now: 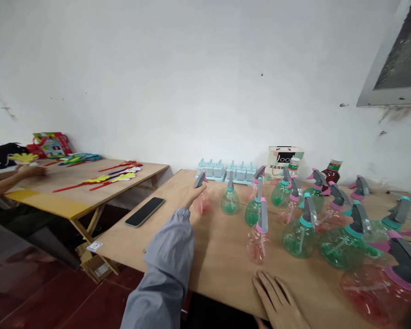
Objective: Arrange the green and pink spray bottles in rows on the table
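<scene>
Fingers extended, the right hand (280, 299) rests on the near edge of a brown table (219, 260), its wrist cut off by the bottom border. Right of it, a large red spray bottle (366, 294) sits low in view, partly lost behind a dark blur. Just beyond its fingertips stands a small pink bottle (258, 250); green bottles (298, 240) and more pink ones crowd past that, overlapping so that several bodies are partly hidden.

Farther forward, well apart from the right, the left hand (188, 196), in a grey-blue sleeve (171, 256), is closed about the neck of a pink spray bottle (202, 204); blur keeps the exact grip from view. A clear green bottle (230, 203) stands to its right, a phone (145, 212) lies to its left.

Past the left hand, light blue moulds (217, 172) line the far side, a paper bag (274, 164) to their right, partly behind bottles. Left of that hand, across a gap, a co-worker's hand (30, 171) is at a yellow hand-shaped toy (23, 158) over a second table (65, 176); a black item (5, 155) there is hard to make out. Dark red tiles (99, 301) cover the floor; a white wall (178, 82) rises behind everything, a framed panel (400, 64), cut off, high to the right of both hands.
</scene>
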The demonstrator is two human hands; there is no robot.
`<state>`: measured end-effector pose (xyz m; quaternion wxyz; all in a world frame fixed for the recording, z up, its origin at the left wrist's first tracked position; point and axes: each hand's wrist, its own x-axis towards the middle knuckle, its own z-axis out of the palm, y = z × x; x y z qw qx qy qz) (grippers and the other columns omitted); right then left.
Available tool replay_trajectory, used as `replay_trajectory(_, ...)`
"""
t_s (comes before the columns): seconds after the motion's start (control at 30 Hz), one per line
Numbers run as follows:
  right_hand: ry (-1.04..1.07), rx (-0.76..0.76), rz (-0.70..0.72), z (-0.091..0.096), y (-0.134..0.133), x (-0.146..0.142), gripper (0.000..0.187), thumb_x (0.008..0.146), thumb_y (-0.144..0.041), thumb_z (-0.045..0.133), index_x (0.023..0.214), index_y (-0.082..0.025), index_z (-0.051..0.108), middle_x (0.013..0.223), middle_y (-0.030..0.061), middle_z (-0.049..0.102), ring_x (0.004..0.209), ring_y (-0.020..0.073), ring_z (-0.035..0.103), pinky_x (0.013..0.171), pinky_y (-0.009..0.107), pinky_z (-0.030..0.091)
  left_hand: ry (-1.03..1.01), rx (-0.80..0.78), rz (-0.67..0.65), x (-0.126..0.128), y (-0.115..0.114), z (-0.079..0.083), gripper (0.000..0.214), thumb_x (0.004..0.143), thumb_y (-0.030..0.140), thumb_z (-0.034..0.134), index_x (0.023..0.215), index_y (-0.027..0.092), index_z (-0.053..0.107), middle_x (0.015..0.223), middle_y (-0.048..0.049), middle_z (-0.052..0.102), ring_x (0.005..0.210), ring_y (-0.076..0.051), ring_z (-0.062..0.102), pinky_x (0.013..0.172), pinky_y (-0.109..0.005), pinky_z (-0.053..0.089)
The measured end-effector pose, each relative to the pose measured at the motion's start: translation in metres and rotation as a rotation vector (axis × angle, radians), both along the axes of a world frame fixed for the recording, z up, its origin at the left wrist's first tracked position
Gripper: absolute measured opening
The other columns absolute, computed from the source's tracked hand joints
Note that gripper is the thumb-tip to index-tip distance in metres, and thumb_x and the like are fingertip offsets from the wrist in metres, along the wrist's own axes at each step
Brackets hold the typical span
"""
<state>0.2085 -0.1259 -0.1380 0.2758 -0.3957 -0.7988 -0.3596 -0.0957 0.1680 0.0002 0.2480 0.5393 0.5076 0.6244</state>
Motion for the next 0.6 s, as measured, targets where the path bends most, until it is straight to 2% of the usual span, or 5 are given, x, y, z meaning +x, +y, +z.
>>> replay_trajectory(0.2, -0.054, -0.002, 0.007, 0.002, 0.0, 0.005, 0.044, 0.084, -0.029, 0.053, 0.124, -0.016, 0.065, 0.121, 0.0079, 0.076, 0.107, 0.0227, 0.067, 0.096, 0.038, 0.046, -0.153, 0.064, -0.128, -0.003, -0.037, -0.014, 0.035, 0.066, 0.028, 0.073, 0.101, 0.025, 0.07, 0.099, -0.0064, 0.075, 0.106, -0.029, 0.068, 0.093, -0.041, 0.053)
replay_trajectory(0.3, -0.029, -0.028, 0.029, 0.003, -0.001, 0.006, 0.048, 0.083, -0.032, 0.055, 0.126, -0.014, 0.063, 0.123, 0.0101, 0.074, 0.108, 0.0244, 0.068, 0.094, 0.039, 0.048, -0.254, 0.107, -0.263, -0.003, -0.046, -0.017, 0.039, 0.066, 0.031, 0.071, 0.105, 0.024, 0.072, 0.102, -0.0076, 0.077, 0.111, -0.029, 0.068, 0.098, -0.04, 0.051)
replay_trajectory(0.37, 0.013, -0.091, 0.065, 0.006, -0.002, 0.007, 0.051, 0.085, -0.04, 0.057, 0.13, -0.015, 0.061, 0.124, 0.0101, 0.074, 0.108, 0.0253, 0.069, 0.092, 0.038, 0.051, -0.321, 0.128, -0.321, -0.004, -0.049, -0.017, 0.042, 0.064, 0.032, 0.072, 0.105, 0.023, 0.073, 0.101, -0.0082, 0.077, 0.113, -0.029, 0.068, 0.101, -0.039, 0.05)
replay_trajectory(0.47, 0.15, -0.248, 0.096, 0.014, -0.002, 0.013, 0.051, 0.091, -0.043, 0.058, 0.135, -0.017, 0.055, 0.126, 0.0085, 0.073, 0.11, 0.0229, 0.071, 0.09, 0.033, 0.056, -0.351, 0.128, -0.306, -0.006, -0.053, -0.018, 0.042, 0.062, 0.033, 0.075, 0.103, 0.023, 0.074, 0.098, -0.0078, 0.077, 0.112, -0.028, 0.069, 0.099, -0.038, 0.051)
replay_trajectory(0.6, 0.42, -0.416, 0.034, 0.022, 0.006, 0.027, 0.036, 0.098, -0.04, 0.054, 0.131, -0.026, 0.054, 0.12, 0.0055, 0.073, 0.107, 0.0225, 0.072, 0.088, 0.035, 0.06, -0.429, 0.112, -0.334, -0.005, -0.06, -0.018, 0.041, 0.058, 0.036, 0.08, 0.096, 0.023, 0.072, 0.094, -0.0069, 0.077, 0.11, -0.029, 0.07, 0.093, -0.038, 0.054)
